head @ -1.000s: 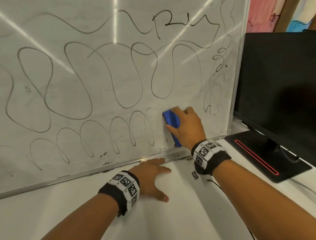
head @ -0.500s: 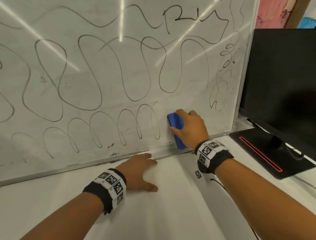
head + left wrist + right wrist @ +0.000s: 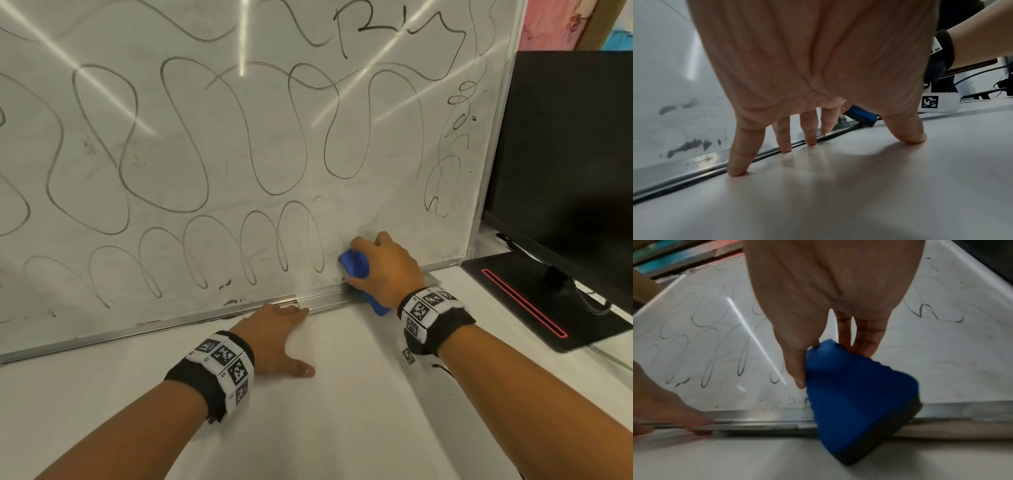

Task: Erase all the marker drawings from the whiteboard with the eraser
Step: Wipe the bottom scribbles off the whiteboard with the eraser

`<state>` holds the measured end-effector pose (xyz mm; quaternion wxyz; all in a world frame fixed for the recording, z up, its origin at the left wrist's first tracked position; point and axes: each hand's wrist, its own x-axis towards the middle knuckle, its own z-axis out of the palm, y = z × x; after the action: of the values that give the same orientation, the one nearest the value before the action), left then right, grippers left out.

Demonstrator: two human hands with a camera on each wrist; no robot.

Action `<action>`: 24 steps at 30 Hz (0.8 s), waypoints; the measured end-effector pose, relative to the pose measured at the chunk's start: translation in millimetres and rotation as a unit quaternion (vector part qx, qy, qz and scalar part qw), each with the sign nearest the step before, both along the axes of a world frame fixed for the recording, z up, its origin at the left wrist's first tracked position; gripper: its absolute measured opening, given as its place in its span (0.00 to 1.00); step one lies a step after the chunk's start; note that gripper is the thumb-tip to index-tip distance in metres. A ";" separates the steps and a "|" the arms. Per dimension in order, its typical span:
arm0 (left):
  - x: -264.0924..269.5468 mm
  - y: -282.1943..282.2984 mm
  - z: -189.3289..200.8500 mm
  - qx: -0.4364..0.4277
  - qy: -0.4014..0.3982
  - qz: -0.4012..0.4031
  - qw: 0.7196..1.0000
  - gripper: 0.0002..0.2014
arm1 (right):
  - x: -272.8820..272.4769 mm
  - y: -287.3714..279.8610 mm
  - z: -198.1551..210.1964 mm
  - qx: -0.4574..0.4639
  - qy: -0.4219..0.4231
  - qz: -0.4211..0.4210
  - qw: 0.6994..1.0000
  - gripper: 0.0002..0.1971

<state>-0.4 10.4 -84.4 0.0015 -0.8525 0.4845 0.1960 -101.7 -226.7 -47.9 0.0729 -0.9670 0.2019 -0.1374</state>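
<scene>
The right hand [image 3: 387, 270] holds the blue eraser [image 3: 356, 265] at the bottom edge of the whiteboard [image 3: 239, 154], near its lower right corner. The thumb lies along 1 long side of the eraser and the other fingers curl around the opposite side, so the hand grips it firmly. The long axis of the eraser runs from upper left to lower right in the head view: its upper end lies against the board surface, and its lower end reaches over the metal frame [image 3: 205, 317] toward the white table [image 3: 342, 411]. In the right wrist view the dark felt side [image 3: 879, 439] of the eraser faces the board.

The left hand [image 3: 274, 339] rests on the table just in front of the frame, fingers spread wide and straight, fingertips [image 3: 737, 172] touching the table beside the frame. It holds nothing.

Black marker loops [image 3: 164, 147] cover most of the board. The area just above the eraser looks wiped. To the right of the board stands a black monitor [image 3: 565, 137].
</scene>
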 end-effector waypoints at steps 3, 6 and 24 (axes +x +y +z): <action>3.0 -2.3 -1.6 0.008 -0.001 -0.003 1.000 0.59 | 2.7 -2.9 4.0 -0.026 -0.003 0.001 1.000 0.22; 4.6 -2.1 -4.1 0.003 -0.001 -0.001 1.000 0.60 | 5.8 -5.0 4.5 -0.058 -0.051 0.003 0.997 0.23; 5.1 -4.4 -5.4 0.030 0.029 0.017 0.999 0.60 | 21.7 1.8 -13.2 -0.147 -0.039 0.104 0.983 0.33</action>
<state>4.6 6.0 -89.8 0.0096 -0.8540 0.4639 0.2355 -80.1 -224.9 -61.1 -0.0487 -0.9769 0.0745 -0.1945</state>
